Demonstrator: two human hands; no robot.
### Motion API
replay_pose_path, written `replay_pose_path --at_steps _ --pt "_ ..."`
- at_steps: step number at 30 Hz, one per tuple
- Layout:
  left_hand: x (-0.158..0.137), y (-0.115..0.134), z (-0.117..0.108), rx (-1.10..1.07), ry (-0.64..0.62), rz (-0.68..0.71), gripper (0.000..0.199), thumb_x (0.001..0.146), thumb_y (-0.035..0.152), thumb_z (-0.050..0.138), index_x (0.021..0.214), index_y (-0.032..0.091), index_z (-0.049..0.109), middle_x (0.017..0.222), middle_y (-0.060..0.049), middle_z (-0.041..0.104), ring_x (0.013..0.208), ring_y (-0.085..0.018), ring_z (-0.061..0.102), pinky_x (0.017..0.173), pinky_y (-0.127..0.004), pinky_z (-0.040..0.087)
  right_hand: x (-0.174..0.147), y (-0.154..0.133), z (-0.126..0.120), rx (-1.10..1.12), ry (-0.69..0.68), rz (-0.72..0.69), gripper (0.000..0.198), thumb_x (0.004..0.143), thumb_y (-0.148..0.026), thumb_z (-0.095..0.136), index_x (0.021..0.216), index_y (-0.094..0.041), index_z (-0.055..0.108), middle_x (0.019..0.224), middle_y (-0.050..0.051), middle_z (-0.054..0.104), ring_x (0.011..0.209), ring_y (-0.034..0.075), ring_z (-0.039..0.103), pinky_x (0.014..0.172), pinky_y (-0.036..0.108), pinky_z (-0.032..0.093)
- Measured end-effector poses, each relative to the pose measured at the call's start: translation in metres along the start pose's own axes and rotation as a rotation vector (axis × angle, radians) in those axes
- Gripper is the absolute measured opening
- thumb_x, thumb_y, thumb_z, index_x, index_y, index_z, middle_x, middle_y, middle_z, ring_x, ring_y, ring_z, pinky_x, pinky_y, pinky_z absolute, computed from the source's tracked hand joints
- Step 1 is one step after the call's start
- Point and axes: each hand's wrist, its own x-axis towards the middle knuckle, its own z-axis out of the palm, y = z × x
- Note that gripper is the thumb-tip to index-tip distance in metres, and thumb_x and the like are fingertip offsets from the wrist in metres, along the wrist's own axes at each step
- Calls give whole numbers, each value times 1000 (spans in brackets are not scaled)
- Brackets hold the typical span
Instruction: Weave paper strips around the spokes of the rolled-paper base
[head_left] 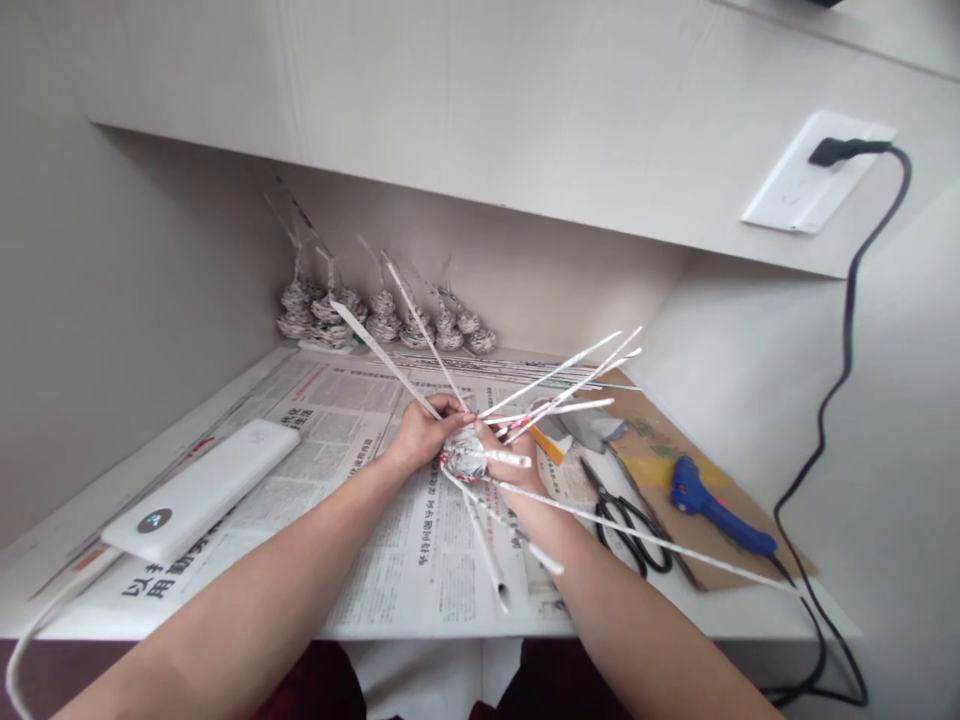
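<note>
Between my two hands is a small round weave of rolled newspaper tubes point(466, 455), with several white paper tubes sticking out of it in all directions. My left hand point(433, 430) pinches it at the upper left, thumb and fingers closed near the base of a tube. From the right, my right hand point(517, 455) grips the weave, its thumb close to my left thumb. Tubes cross in front of my right hand and partly hide its fingers. One thicker tube points toward me and shows its hollow end.
Newspaper sheets point(405, 520) cover the tabletop. Gourd-shaped woven pieces point(382, 320) stand at the back left. A white power bank point(202, 490) lies left. To the right are black scissors point(630, 525), a blue glue gun point(720, 510) on cardboard point(697, 570), and a black cord point(847, 330) from a wall socket.
</note>
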Motion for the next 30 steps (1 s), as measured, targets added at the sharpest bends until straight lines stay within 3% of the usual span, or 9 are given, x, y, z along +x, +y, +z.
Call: replay_pose_path --at_steps 8,17,22,30 --pt "0 -1 -2 48 -38 43 29 69 43 70 66 16 60 57 2 54 54 -11 46 53 -24 35 1 -3 4 13 42 6 16 73 -36 67 69 -21 64 60 -1 60 57 17 55 56 29 44" --pt "-1 0 -1 -73 -76 10 31 64 42 76 76 16 64 66 -1 64 61 -15 57 60 -26 43 1 -5 -2 -94 76 -80 19 78 -35 62 70 -18 63 62 0 62 60 17 57 57 29 43" --pt "0 -6 -1 -63 -108 -69 40 54 37 84 84 13 72 78 -7 72 70 -20 64 68 -30 48 1 -7 -4 -140 27 -91 19 76 -35 61 68 -17 63 61 1 62 58 17 56 56 27 42" --pt "-1 -11 0 -87 -60 -172 31 54 37 83 70 13 73 64 -5 69 57 -16 59 56 -28 45 -2 -19 -8 -253 -37 -184 21 78 -35 60 73 -17 68 65 2 66 61 16 58 59 25 42"
